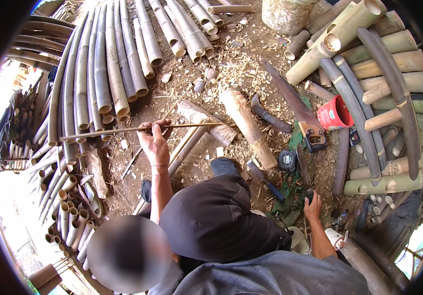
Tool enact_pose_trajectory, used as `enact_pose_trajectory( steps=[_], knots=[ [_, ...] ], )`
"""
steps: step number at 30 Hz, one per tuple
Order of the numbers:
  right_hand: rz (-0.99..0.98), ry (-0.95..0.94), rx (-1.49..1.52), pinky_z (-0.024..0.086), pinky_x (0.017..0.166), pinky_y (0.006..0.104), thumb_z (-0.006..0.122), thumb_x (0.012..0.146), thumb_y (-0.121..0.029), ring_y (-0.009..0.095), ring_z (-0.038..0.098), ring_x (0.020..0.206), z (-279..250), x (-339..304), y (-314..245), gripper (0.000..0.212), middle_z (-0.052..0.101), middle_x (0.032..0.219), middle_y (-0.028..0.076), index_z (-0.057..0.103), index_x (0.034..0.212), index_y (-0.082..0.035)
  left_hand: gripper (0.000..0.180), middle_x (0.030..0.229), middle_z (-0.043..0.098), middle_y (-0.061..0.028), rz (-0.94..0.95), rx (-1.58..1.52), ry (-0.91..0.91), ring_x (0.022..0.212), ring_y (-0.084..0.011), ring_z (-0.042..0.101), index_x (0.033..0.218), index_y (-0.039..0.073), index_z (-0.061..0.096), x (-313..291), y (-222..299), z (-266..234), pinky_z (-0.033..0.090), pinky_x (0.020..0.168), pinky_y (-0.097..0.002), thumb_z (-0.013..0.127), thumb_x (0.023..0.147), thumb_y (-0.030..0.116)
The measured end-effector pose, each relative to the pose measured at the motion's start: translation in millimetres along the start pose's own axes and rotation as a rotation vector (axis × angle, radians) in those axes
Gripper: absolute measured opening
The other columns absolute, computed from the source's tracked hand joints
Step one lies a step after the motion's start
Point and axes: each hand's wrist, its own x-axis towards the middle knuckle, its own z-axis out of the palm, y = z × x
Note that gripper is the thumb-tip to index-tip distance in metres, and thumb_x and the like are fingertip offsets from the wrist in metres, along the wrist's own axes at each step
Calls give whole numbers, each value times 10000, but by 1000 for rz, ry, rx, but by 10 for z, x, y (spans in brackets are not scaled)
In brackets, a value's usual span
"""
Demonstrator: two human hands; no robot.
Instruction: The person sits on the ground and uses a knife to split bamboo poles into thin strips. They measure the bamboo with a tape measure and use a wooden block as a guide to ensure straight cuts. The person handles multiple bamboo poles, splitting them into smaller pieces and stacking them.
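My left hand (155, 140) is closed round a long, thin bamboo strip (108, 132), held nearly level, its right end over a short wooden log (221, 133). Lower right, my right hand (312, 207) has its fingers wrapped round the dark handle of a long-bladed knife (303, 168), whose blade points away from me. Beside that blade lies a round black tape measure (287, 160). A blue-handled tool (266, 182) rests on the ground left of the knife. Split bamboo lengths (186, 149) lean below the strip.
Bamboo poles (107, 64) fan out at the far left, above cut tubes (73, 221). A handsaw (294, 101), a curved horn-like piece (269, 115), a peeled wood block (248, 128) and a red bucket (334, 114) lie ahead right. Bamboo frames (393, 103) stand right.
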Motion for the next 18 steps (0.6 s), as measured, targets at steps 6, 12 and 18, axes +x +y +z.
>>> enact_pose_trajectory(
  steps=[6,12,18],
  knots=[
    [-47,-117,462,491,797,365,591,920,-471,238,607,850,-629,-138,-1158,613,629,943,124,472,1296,-1,128,975,628,-128,-2,-88,141,921,-259,683,1074,69,345,-95,-359,-71,606,806,-401,441,1000,27],
    [-369,-249,409,522,747,427,669,857,-249,398,667,839,-483,211,-2436,392,652,896,237,540,1131,1,130,914,639,-124,-20,-74,180,882,-239,686,1064,69,349,-144,-552,20,586,830,-387,431,991,-1],
    [-452,-237,249,514,689,496,614,923,-321,479,646,798,-45,443,-2748,420,640,850,284,485,1181,-15,123,917,628,-118,28,-92,168,868,-230,684,1061,70,349,-172,-674,-20,581,850,-382,413,992,-9]
  ],
)
